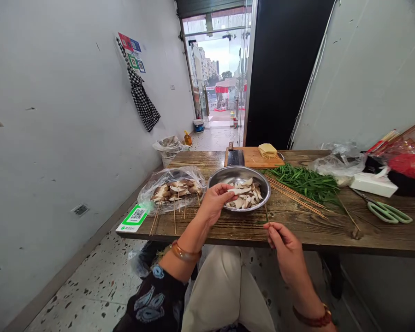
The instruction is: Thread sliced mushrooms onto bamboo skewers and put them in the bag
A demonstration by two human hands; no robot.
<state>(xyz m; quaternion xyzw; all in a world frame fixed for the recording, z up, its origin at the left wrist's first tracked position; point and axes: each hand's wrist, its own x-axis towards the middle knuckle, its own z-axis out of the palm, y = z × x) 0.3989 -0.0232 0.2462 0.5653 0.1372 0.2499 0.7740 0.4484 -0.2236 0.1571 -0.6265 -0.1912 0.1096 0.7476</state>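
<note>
My left hand [213, 203] pinches a pale mushroom slice [241, 190] over the near side of a steel bowl [217, 173]. Inside the bowl lie many cut mushroom slices [251, 199]. My right hand [284, 243], at the table's front edge, has its fingers closed round the lower end of a thin bamboo skewer [266, 213] that points up toward the bowl. Left of the bowl, a clear plastic bag [152, 184] holds skewered mushrooms [176, 189], their sticks jutting toward me.
Loose bamboo skewers [297, 197] lie beside green leafy vegetables [300, 180]. Behind the bowl are a cleaver [235, 157] and a cutting board [252, 159] bearing stacked tofu sheets [267, 149]. Green-handled scissors [389, 213] and a white tissue pack [375, 183] sit at right; a QR-code card [133, 218] at left.
</note>
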